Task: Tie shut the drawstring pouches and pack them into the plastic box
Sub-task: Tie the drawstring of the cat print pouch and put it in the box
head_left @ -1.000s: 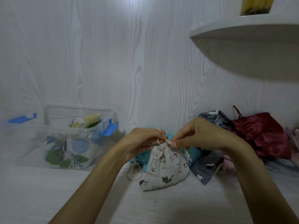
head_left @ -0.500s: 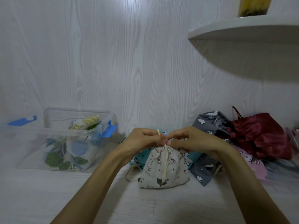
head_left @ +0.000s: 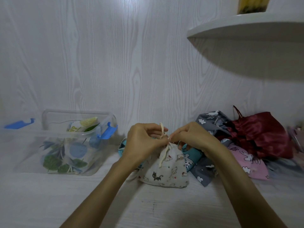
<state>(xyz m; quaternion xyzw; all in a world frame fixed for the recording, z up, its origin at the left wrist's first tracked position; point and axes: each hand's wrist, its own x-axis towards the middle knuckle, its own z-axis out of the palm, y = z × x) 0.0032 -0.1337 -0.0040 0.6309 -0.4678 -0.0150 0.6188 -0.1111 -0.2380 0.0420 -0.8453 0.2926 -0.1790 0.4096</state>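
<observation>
So your cat-print pouch [head_left: 166, 170] sits on the desk [head_left: 49, 199] right in front of you, neck bunched up, with its cream drawstring [head_left: 162, 145] running up through the gather and one loose end dangling down the front. Your left hand [head_left: 143, 142] has its fingers curled in, pinching the cord at the neck with a bit sticking up above the knuckles, and your right hand [head_left: 192, 137] pinches the same cord from the other side, so both sets of fingertips meet right at the knot spot. Just behind and to the right there's a heap of other pouches: a teal one [head_left: 190, 155] touching the cat one, a grey cloud-print one [head_left: 207, 175], a pink bunny one [head_left: 246, 160] and a shiny dark red one [head_left: 263, 134] at the back. Off to your left, well apart, is the clear plastic box [head_left: 54, 134] with blue latches [head_left: 107, 130], already holding a leafy blue-and-green pouch [head_left: 69, 155]. A white shelf [head_left: 246, 30] hangs upper right.
</observation>
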